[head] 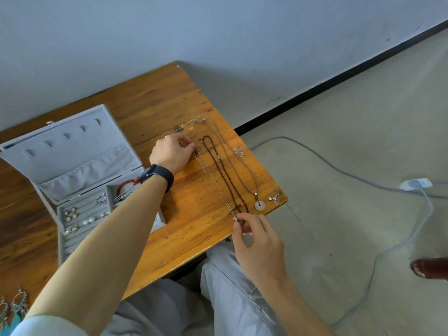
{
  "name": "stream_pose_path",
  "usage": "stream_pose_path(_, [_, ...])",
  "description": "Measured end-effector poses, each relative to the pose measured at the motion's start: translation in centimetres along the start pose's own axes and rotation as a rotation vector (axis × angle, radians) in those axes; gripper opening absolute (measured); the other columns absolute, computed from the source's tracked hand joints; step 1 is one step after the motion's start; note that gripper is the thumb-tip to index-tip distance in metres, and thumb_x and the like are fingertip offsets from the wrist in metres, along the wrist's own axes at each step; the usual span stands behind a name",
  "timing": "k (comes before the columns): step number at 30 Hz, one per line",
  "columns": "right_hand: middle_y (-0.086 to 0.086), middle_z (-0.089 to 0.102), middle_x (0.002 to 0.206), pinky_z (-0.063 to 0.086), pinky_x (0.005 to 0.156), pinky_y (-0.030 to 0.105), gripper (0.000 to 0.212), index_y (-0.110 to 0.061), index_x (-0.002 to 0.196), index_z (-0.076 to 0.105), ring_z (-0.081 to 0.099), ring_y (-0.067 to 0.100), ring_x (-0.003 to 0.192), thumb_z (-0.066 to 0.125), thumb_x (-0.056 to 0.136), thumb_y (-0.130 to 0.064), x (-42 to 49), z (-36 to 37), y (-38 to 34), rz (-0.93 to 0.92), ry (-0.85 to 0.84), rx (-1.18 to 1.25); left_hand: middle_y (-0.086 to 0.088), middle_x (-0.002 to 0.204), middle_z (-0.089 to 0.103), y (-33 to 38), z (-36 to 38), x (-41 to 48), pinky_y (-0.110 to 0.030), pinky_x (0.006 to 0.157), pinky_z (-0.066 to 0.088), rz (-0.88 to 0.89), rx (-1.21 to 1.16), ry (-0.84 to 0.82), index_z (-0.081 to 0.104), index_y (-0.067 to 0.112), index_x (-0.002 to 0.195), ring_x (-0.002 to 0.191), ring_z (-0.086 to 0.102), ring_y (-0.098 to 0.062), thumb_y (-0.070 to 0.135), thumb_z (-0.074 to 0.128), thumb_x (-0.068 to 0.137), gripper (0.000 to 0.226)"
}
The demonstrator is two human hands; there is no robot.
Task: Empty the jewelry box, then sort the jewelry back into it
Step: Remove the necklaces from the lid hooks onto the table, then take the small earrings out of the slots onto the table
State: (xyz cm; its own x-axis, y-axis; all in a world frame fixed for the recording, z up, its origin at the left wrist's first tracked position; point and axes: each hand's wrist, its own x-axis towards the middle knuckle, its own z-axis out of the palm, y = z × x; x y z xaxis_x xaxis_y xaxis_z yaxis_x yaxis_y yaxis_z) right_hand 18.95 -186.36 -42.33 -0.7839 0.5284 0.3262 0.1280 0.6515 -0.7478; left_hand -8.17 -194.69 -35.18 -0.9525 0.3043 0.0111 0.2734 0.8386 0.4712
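Jewelry box [72,170] of grey velvet stands open at the left of the worn wooden table [169,100], its lid tilted back with a row of hooks and a gathered pocket; I can read no brand, label or writing on it or anywhere else. My left hand [173,151], with a dark band on the wrist [157,177], rests on the table just right of the box, thumb and forefinger pinched narrow on the far end of a thin silver chain necklace [213,185]. My right hand [257,241] is at the near table edge, its fingertips closed to a small pinch on the chain's other end, where a tiny silver pendant [234,218] sits, so the chain runs taut and straight between both hands. Just beside it on the right lie a dark red beaded necklace [225,175] and a grey cord necklace with a pale round stone disc [259,205], both laid lengthwise on the wood. Inside the box I see pearl and silver earrings [72,214] in the ring rolls and a red bead bracelet [127,184] in a square compartment
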Motion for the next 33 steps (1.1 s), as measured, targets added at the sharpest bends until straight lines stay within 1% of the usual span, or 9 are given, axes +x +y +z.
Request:
stream_pose_path(3, [-0.009, 0.062, 0.087, 0.045, 0.058, 0.003, 0.013, -0.019, 0.103, 0.069, 0.055, -0.003, 0.069, 0.070, 0.090, -0.020, 0.0, -0.1, 0.0, -0.010, 0.008, -0.007, 0.007, 0.098, 0.067, -0.2, 0.2, -0.2, -0.031, 0.068, 0.055, 0.042, 0.055, 0.025, 0.071, 0.030, 0.104, 0.087, 0.063, -0.016, 0.041, 0.062, 0.096, 0.016])
stream_pose_path(7, [-0.011, 0.062, 0.087, 0.047, 0.055, 0.008, 0.015, -0.019, 0.104, 0.069, 0.055, -0.004, 0.069, 0.071, 0.090, -0.021, 0.0, -0.1, -0.1, -0.001, 0.012, -0.012, 0.006, 0.100, 0.067, -0.3, 0.1, -0.6, -0.031, 0.066, 0.054, 0.069, 0.084, 0.039, 0.071, 0.029, 0.106, 0.087, 0.062, -0.016, 0.040, 0.060, 0.097, 0.018])
stream_pose_path(12, [-0.011, 0.063, 0.085, 0.041, 0.057, 0.000, 0.016, -0.019, 0.105, 0.071, 0.053, -0.007, 0.070, 0.071, 0.090, -0.024, 0.0, -0.4, 0.0, -0.019, -0.006, -0.041, 0.003, 0.105, 0.069, -0.2, -0.2, -0.8, -0.034, 0.070, 0.058, 0.070, 0.090, 0.004, 0.071, 0.026, 0.113, 0.087, 0.064, -0.016, 0.036, 0.057, 0.099, 0.022])
stream_pose_path(15, [-0.011, 0.064, 0.085, 0.042, 0.059, 0.000, 0.019, -0.019, 0.107, 0.071, 0.054, -0.007, 0.070, 0.074, 0.088, -0.022, 0.3, -1.0, -0.1, -0.027, -0.034, -0.043, 0.005, 0.106, 0.068, 0.1, -0.8, -1.2, -0.033, 0.070, 0.058, 0.055, 0.062, -0.027, 0.069, 0.026, 0.115, 0.087, 0.064, -0.015, 0.036, 0.055, 0.100, 0.024])
stream_pose_path(19, [-0.008, 0.063, 0.085, 0.051, 0.056, 0.018, 0.017, -0.019, 0.108, 0.070, 0.058, 0.002, 0.068, 0.066, 0.092, -0.024, 1.2, -2.3, -0.7, -0.114, -0.060, -0.037, 0.002, 0.110, 0.070, 0.0, -2.3, -2.9, -0.035, 0.073, 0.060, 0.103, 0.092, -0.017, 0.067, 0.025, 0.120, 0.091, 0.066, -0.017, 0.032, 0.053, 0.099, 0.026])
stream_pose_path(21, [-0.008, 0.061, 0.084, 0.050, 0.053, 0.026, 0.013, -0.020, 0.102, 0.071, 0.059, 0.010, 0.068, 0.064, 0.091, -0.023, 2.3, -3.0, -1.5, -0.167, -0.058, -0.086, -0.001, 0.113, 0.070, -0.5, -3.2, -4.2, -0.037, 0.074, 0.060, 0.128, 0.125, 0.017, 0.067, 0.025, 0.122, 0.094, 0.066, -0.020, 0.031, 0.052, 0.098, 0.029])
stream_pose_path(26, [-0.007, 0.066, 0.089, 0.052, 0.058, 0.029, 0.016, -0.023, 0.098, 0.071, 0.062, 0.016, 0.077, 0.060, 0.090, -0.029, 5.3, -3.3, -4.8, -0.293, -0.134, -0.217, -0.004, 0.121, 0.065, -3.1, -5.3, -9.5, -0.043, 0.082, 0.056, 0.115, 0.158, 0.100, 0.066, 0.027, 0.122, 0.109, 0.060, -0.027, 0.035, 0.052, 0.097, 0.030])
stream_pose_path(30, [-0.008, 0.069, 0.100, 0.054, 0.065, 0.027, 0.018, -0.025, 0.105, 0.070, 0.065, 0.014, 0.086, 0.059, 0.092, -0.031, 6.5, -2.4, -7.3, -0.354, -0.245, -0.232, -0.002, 0.127, 0.063, -6.0, -6.8, -14.6, -0.044, 0.089, 0.052, 0.088, 0.159, 0.184, 0.066, 0.026, 0.124, 0.116, 0.056, -0.027, 0.031, 0.056, 0.096, 0.031])
stream_pose_path(33, [-0.009, 0.069, 0.105, 0.044, 0.066, 0.014, 0.018, -0.027, 0.108, 0.069, 0.065, 0.011, 0.089, 0.060, 0.093, -0.032, 6.4, -1.4, -9.3, -0.379, -0.287, -0.221, -0.003, 0.131, 0.061, -8.6, -8.0, -18.0, -0.044, 0.093, 0.051, 0.016, 0.162, 0.242, 0.064, 0.025, 0.127, 0.119, 0.054, -0.027, 0.031, 0.057, 0.096, 0.033])
